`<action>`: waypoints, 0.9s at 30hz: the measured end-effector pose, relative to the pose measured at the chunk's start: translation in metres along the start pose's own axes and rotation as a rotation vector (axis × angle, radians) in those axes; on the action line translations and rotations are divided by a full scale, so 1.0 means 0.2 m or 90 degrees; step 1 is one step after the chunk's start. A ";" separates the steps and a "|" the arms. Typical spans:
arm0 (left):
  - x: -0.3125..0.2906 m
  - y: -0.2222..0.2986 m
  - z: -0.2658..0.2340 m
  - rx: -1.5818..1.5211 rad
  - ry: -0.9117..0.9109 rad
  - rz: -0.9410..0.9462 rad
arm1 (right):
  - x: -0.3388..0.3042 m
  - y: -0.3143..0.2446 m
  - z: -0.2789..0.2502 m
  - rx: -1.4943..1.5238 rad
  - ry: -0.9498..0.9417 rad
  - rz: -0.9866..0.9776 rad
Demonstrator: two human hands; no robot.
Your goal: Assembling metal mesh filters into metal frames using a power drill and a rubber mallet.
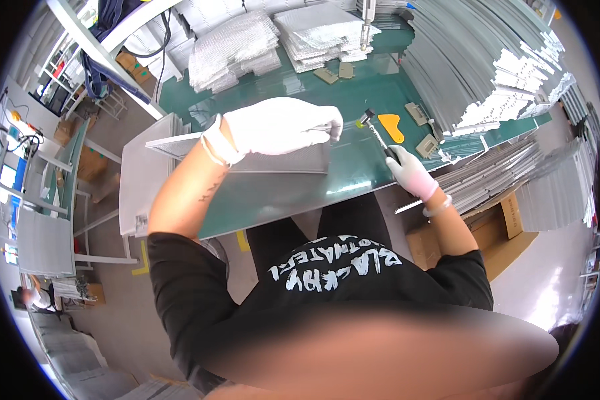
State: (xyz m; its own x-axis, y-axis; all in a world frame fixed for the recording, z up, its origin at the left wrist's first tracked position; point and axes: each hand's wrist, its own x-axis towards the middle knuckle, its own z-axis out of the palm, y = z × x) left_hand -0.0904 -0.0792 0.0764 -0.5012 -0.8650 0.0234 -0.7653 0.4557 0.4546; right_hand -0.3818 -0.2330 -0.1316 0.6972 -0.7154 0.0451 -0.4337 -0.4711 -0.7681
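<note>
My left hand (287, 127), in a white glove, is closed at the upper right part of a grey mesh panel with a pale frame (280, 163). The panel is at the near side of the green table, and my hand and wrist hide much of it. My right hand (412, 173), also gloved, is wrapped round the black handle of a small hammer (378, 136). The hammer's metal shaft points up and left to a black and yellow-green head. The head is apart from the panel, to its right. Just right of the hammer lies a yellow flat plate (391, 128).
Bubble-wrapped stacks (237, 50) and flat sheets (320, 33) stand at the table's far side. Long grey strips (477, 60) are piled at the right. Small beige blocks (427, 145) lie by the right edge. A cardboard box (500, 243) sits below; another person (41, 297) is far left.
</note>
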 end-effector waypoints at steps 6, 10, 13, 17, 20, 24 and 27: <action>-0.02 0.02 0.11 0.432 0.358 -0.082 | -0.23 -0.36 -0.10 0.436 -0.051 0.045; 0.04 -0.06 0.27 0.463 0.610 -0.064 | -0.27 -0.46 0.00 0.569 0.024 -0.035; 0.10 -0.05 0.33 0.462 0.685 -0.159 | -0.22 -0.51 -0.07 0.433 0.065 -0.119; 0.13 -0.08 0.35 0.434 0.759 -0.134 | -0.17 -0.68 -0.45 0.111 0.108 -0.423; 0.15 -0.11 0.37 0.433 0.795 -0.126 | -0.13 -0.87 -0.55 0.221 0.208 -0.529; 0.18 -0.11 0.37 0.441 0.827 -0.112 | -0.12 -0.90 -0.60 -0.313 0.070 -0.498; 0.19 -0.10 0.39 0.423 0.826 -0.122 | -0.12 -0.96 -0.64 -0.349 0.037 -0.451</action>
State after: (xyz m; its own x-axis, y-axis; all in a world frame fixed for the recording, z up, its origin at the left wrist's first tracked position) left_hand -0.1255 -0.1060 -0.0013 0.0582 -0.3372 0.9396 -0.9976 0.0146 0.0670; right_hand -0.3881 -0.1912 0.0961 0.8818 -0.1811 0.4355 -0.1348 -0.9816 -0.1353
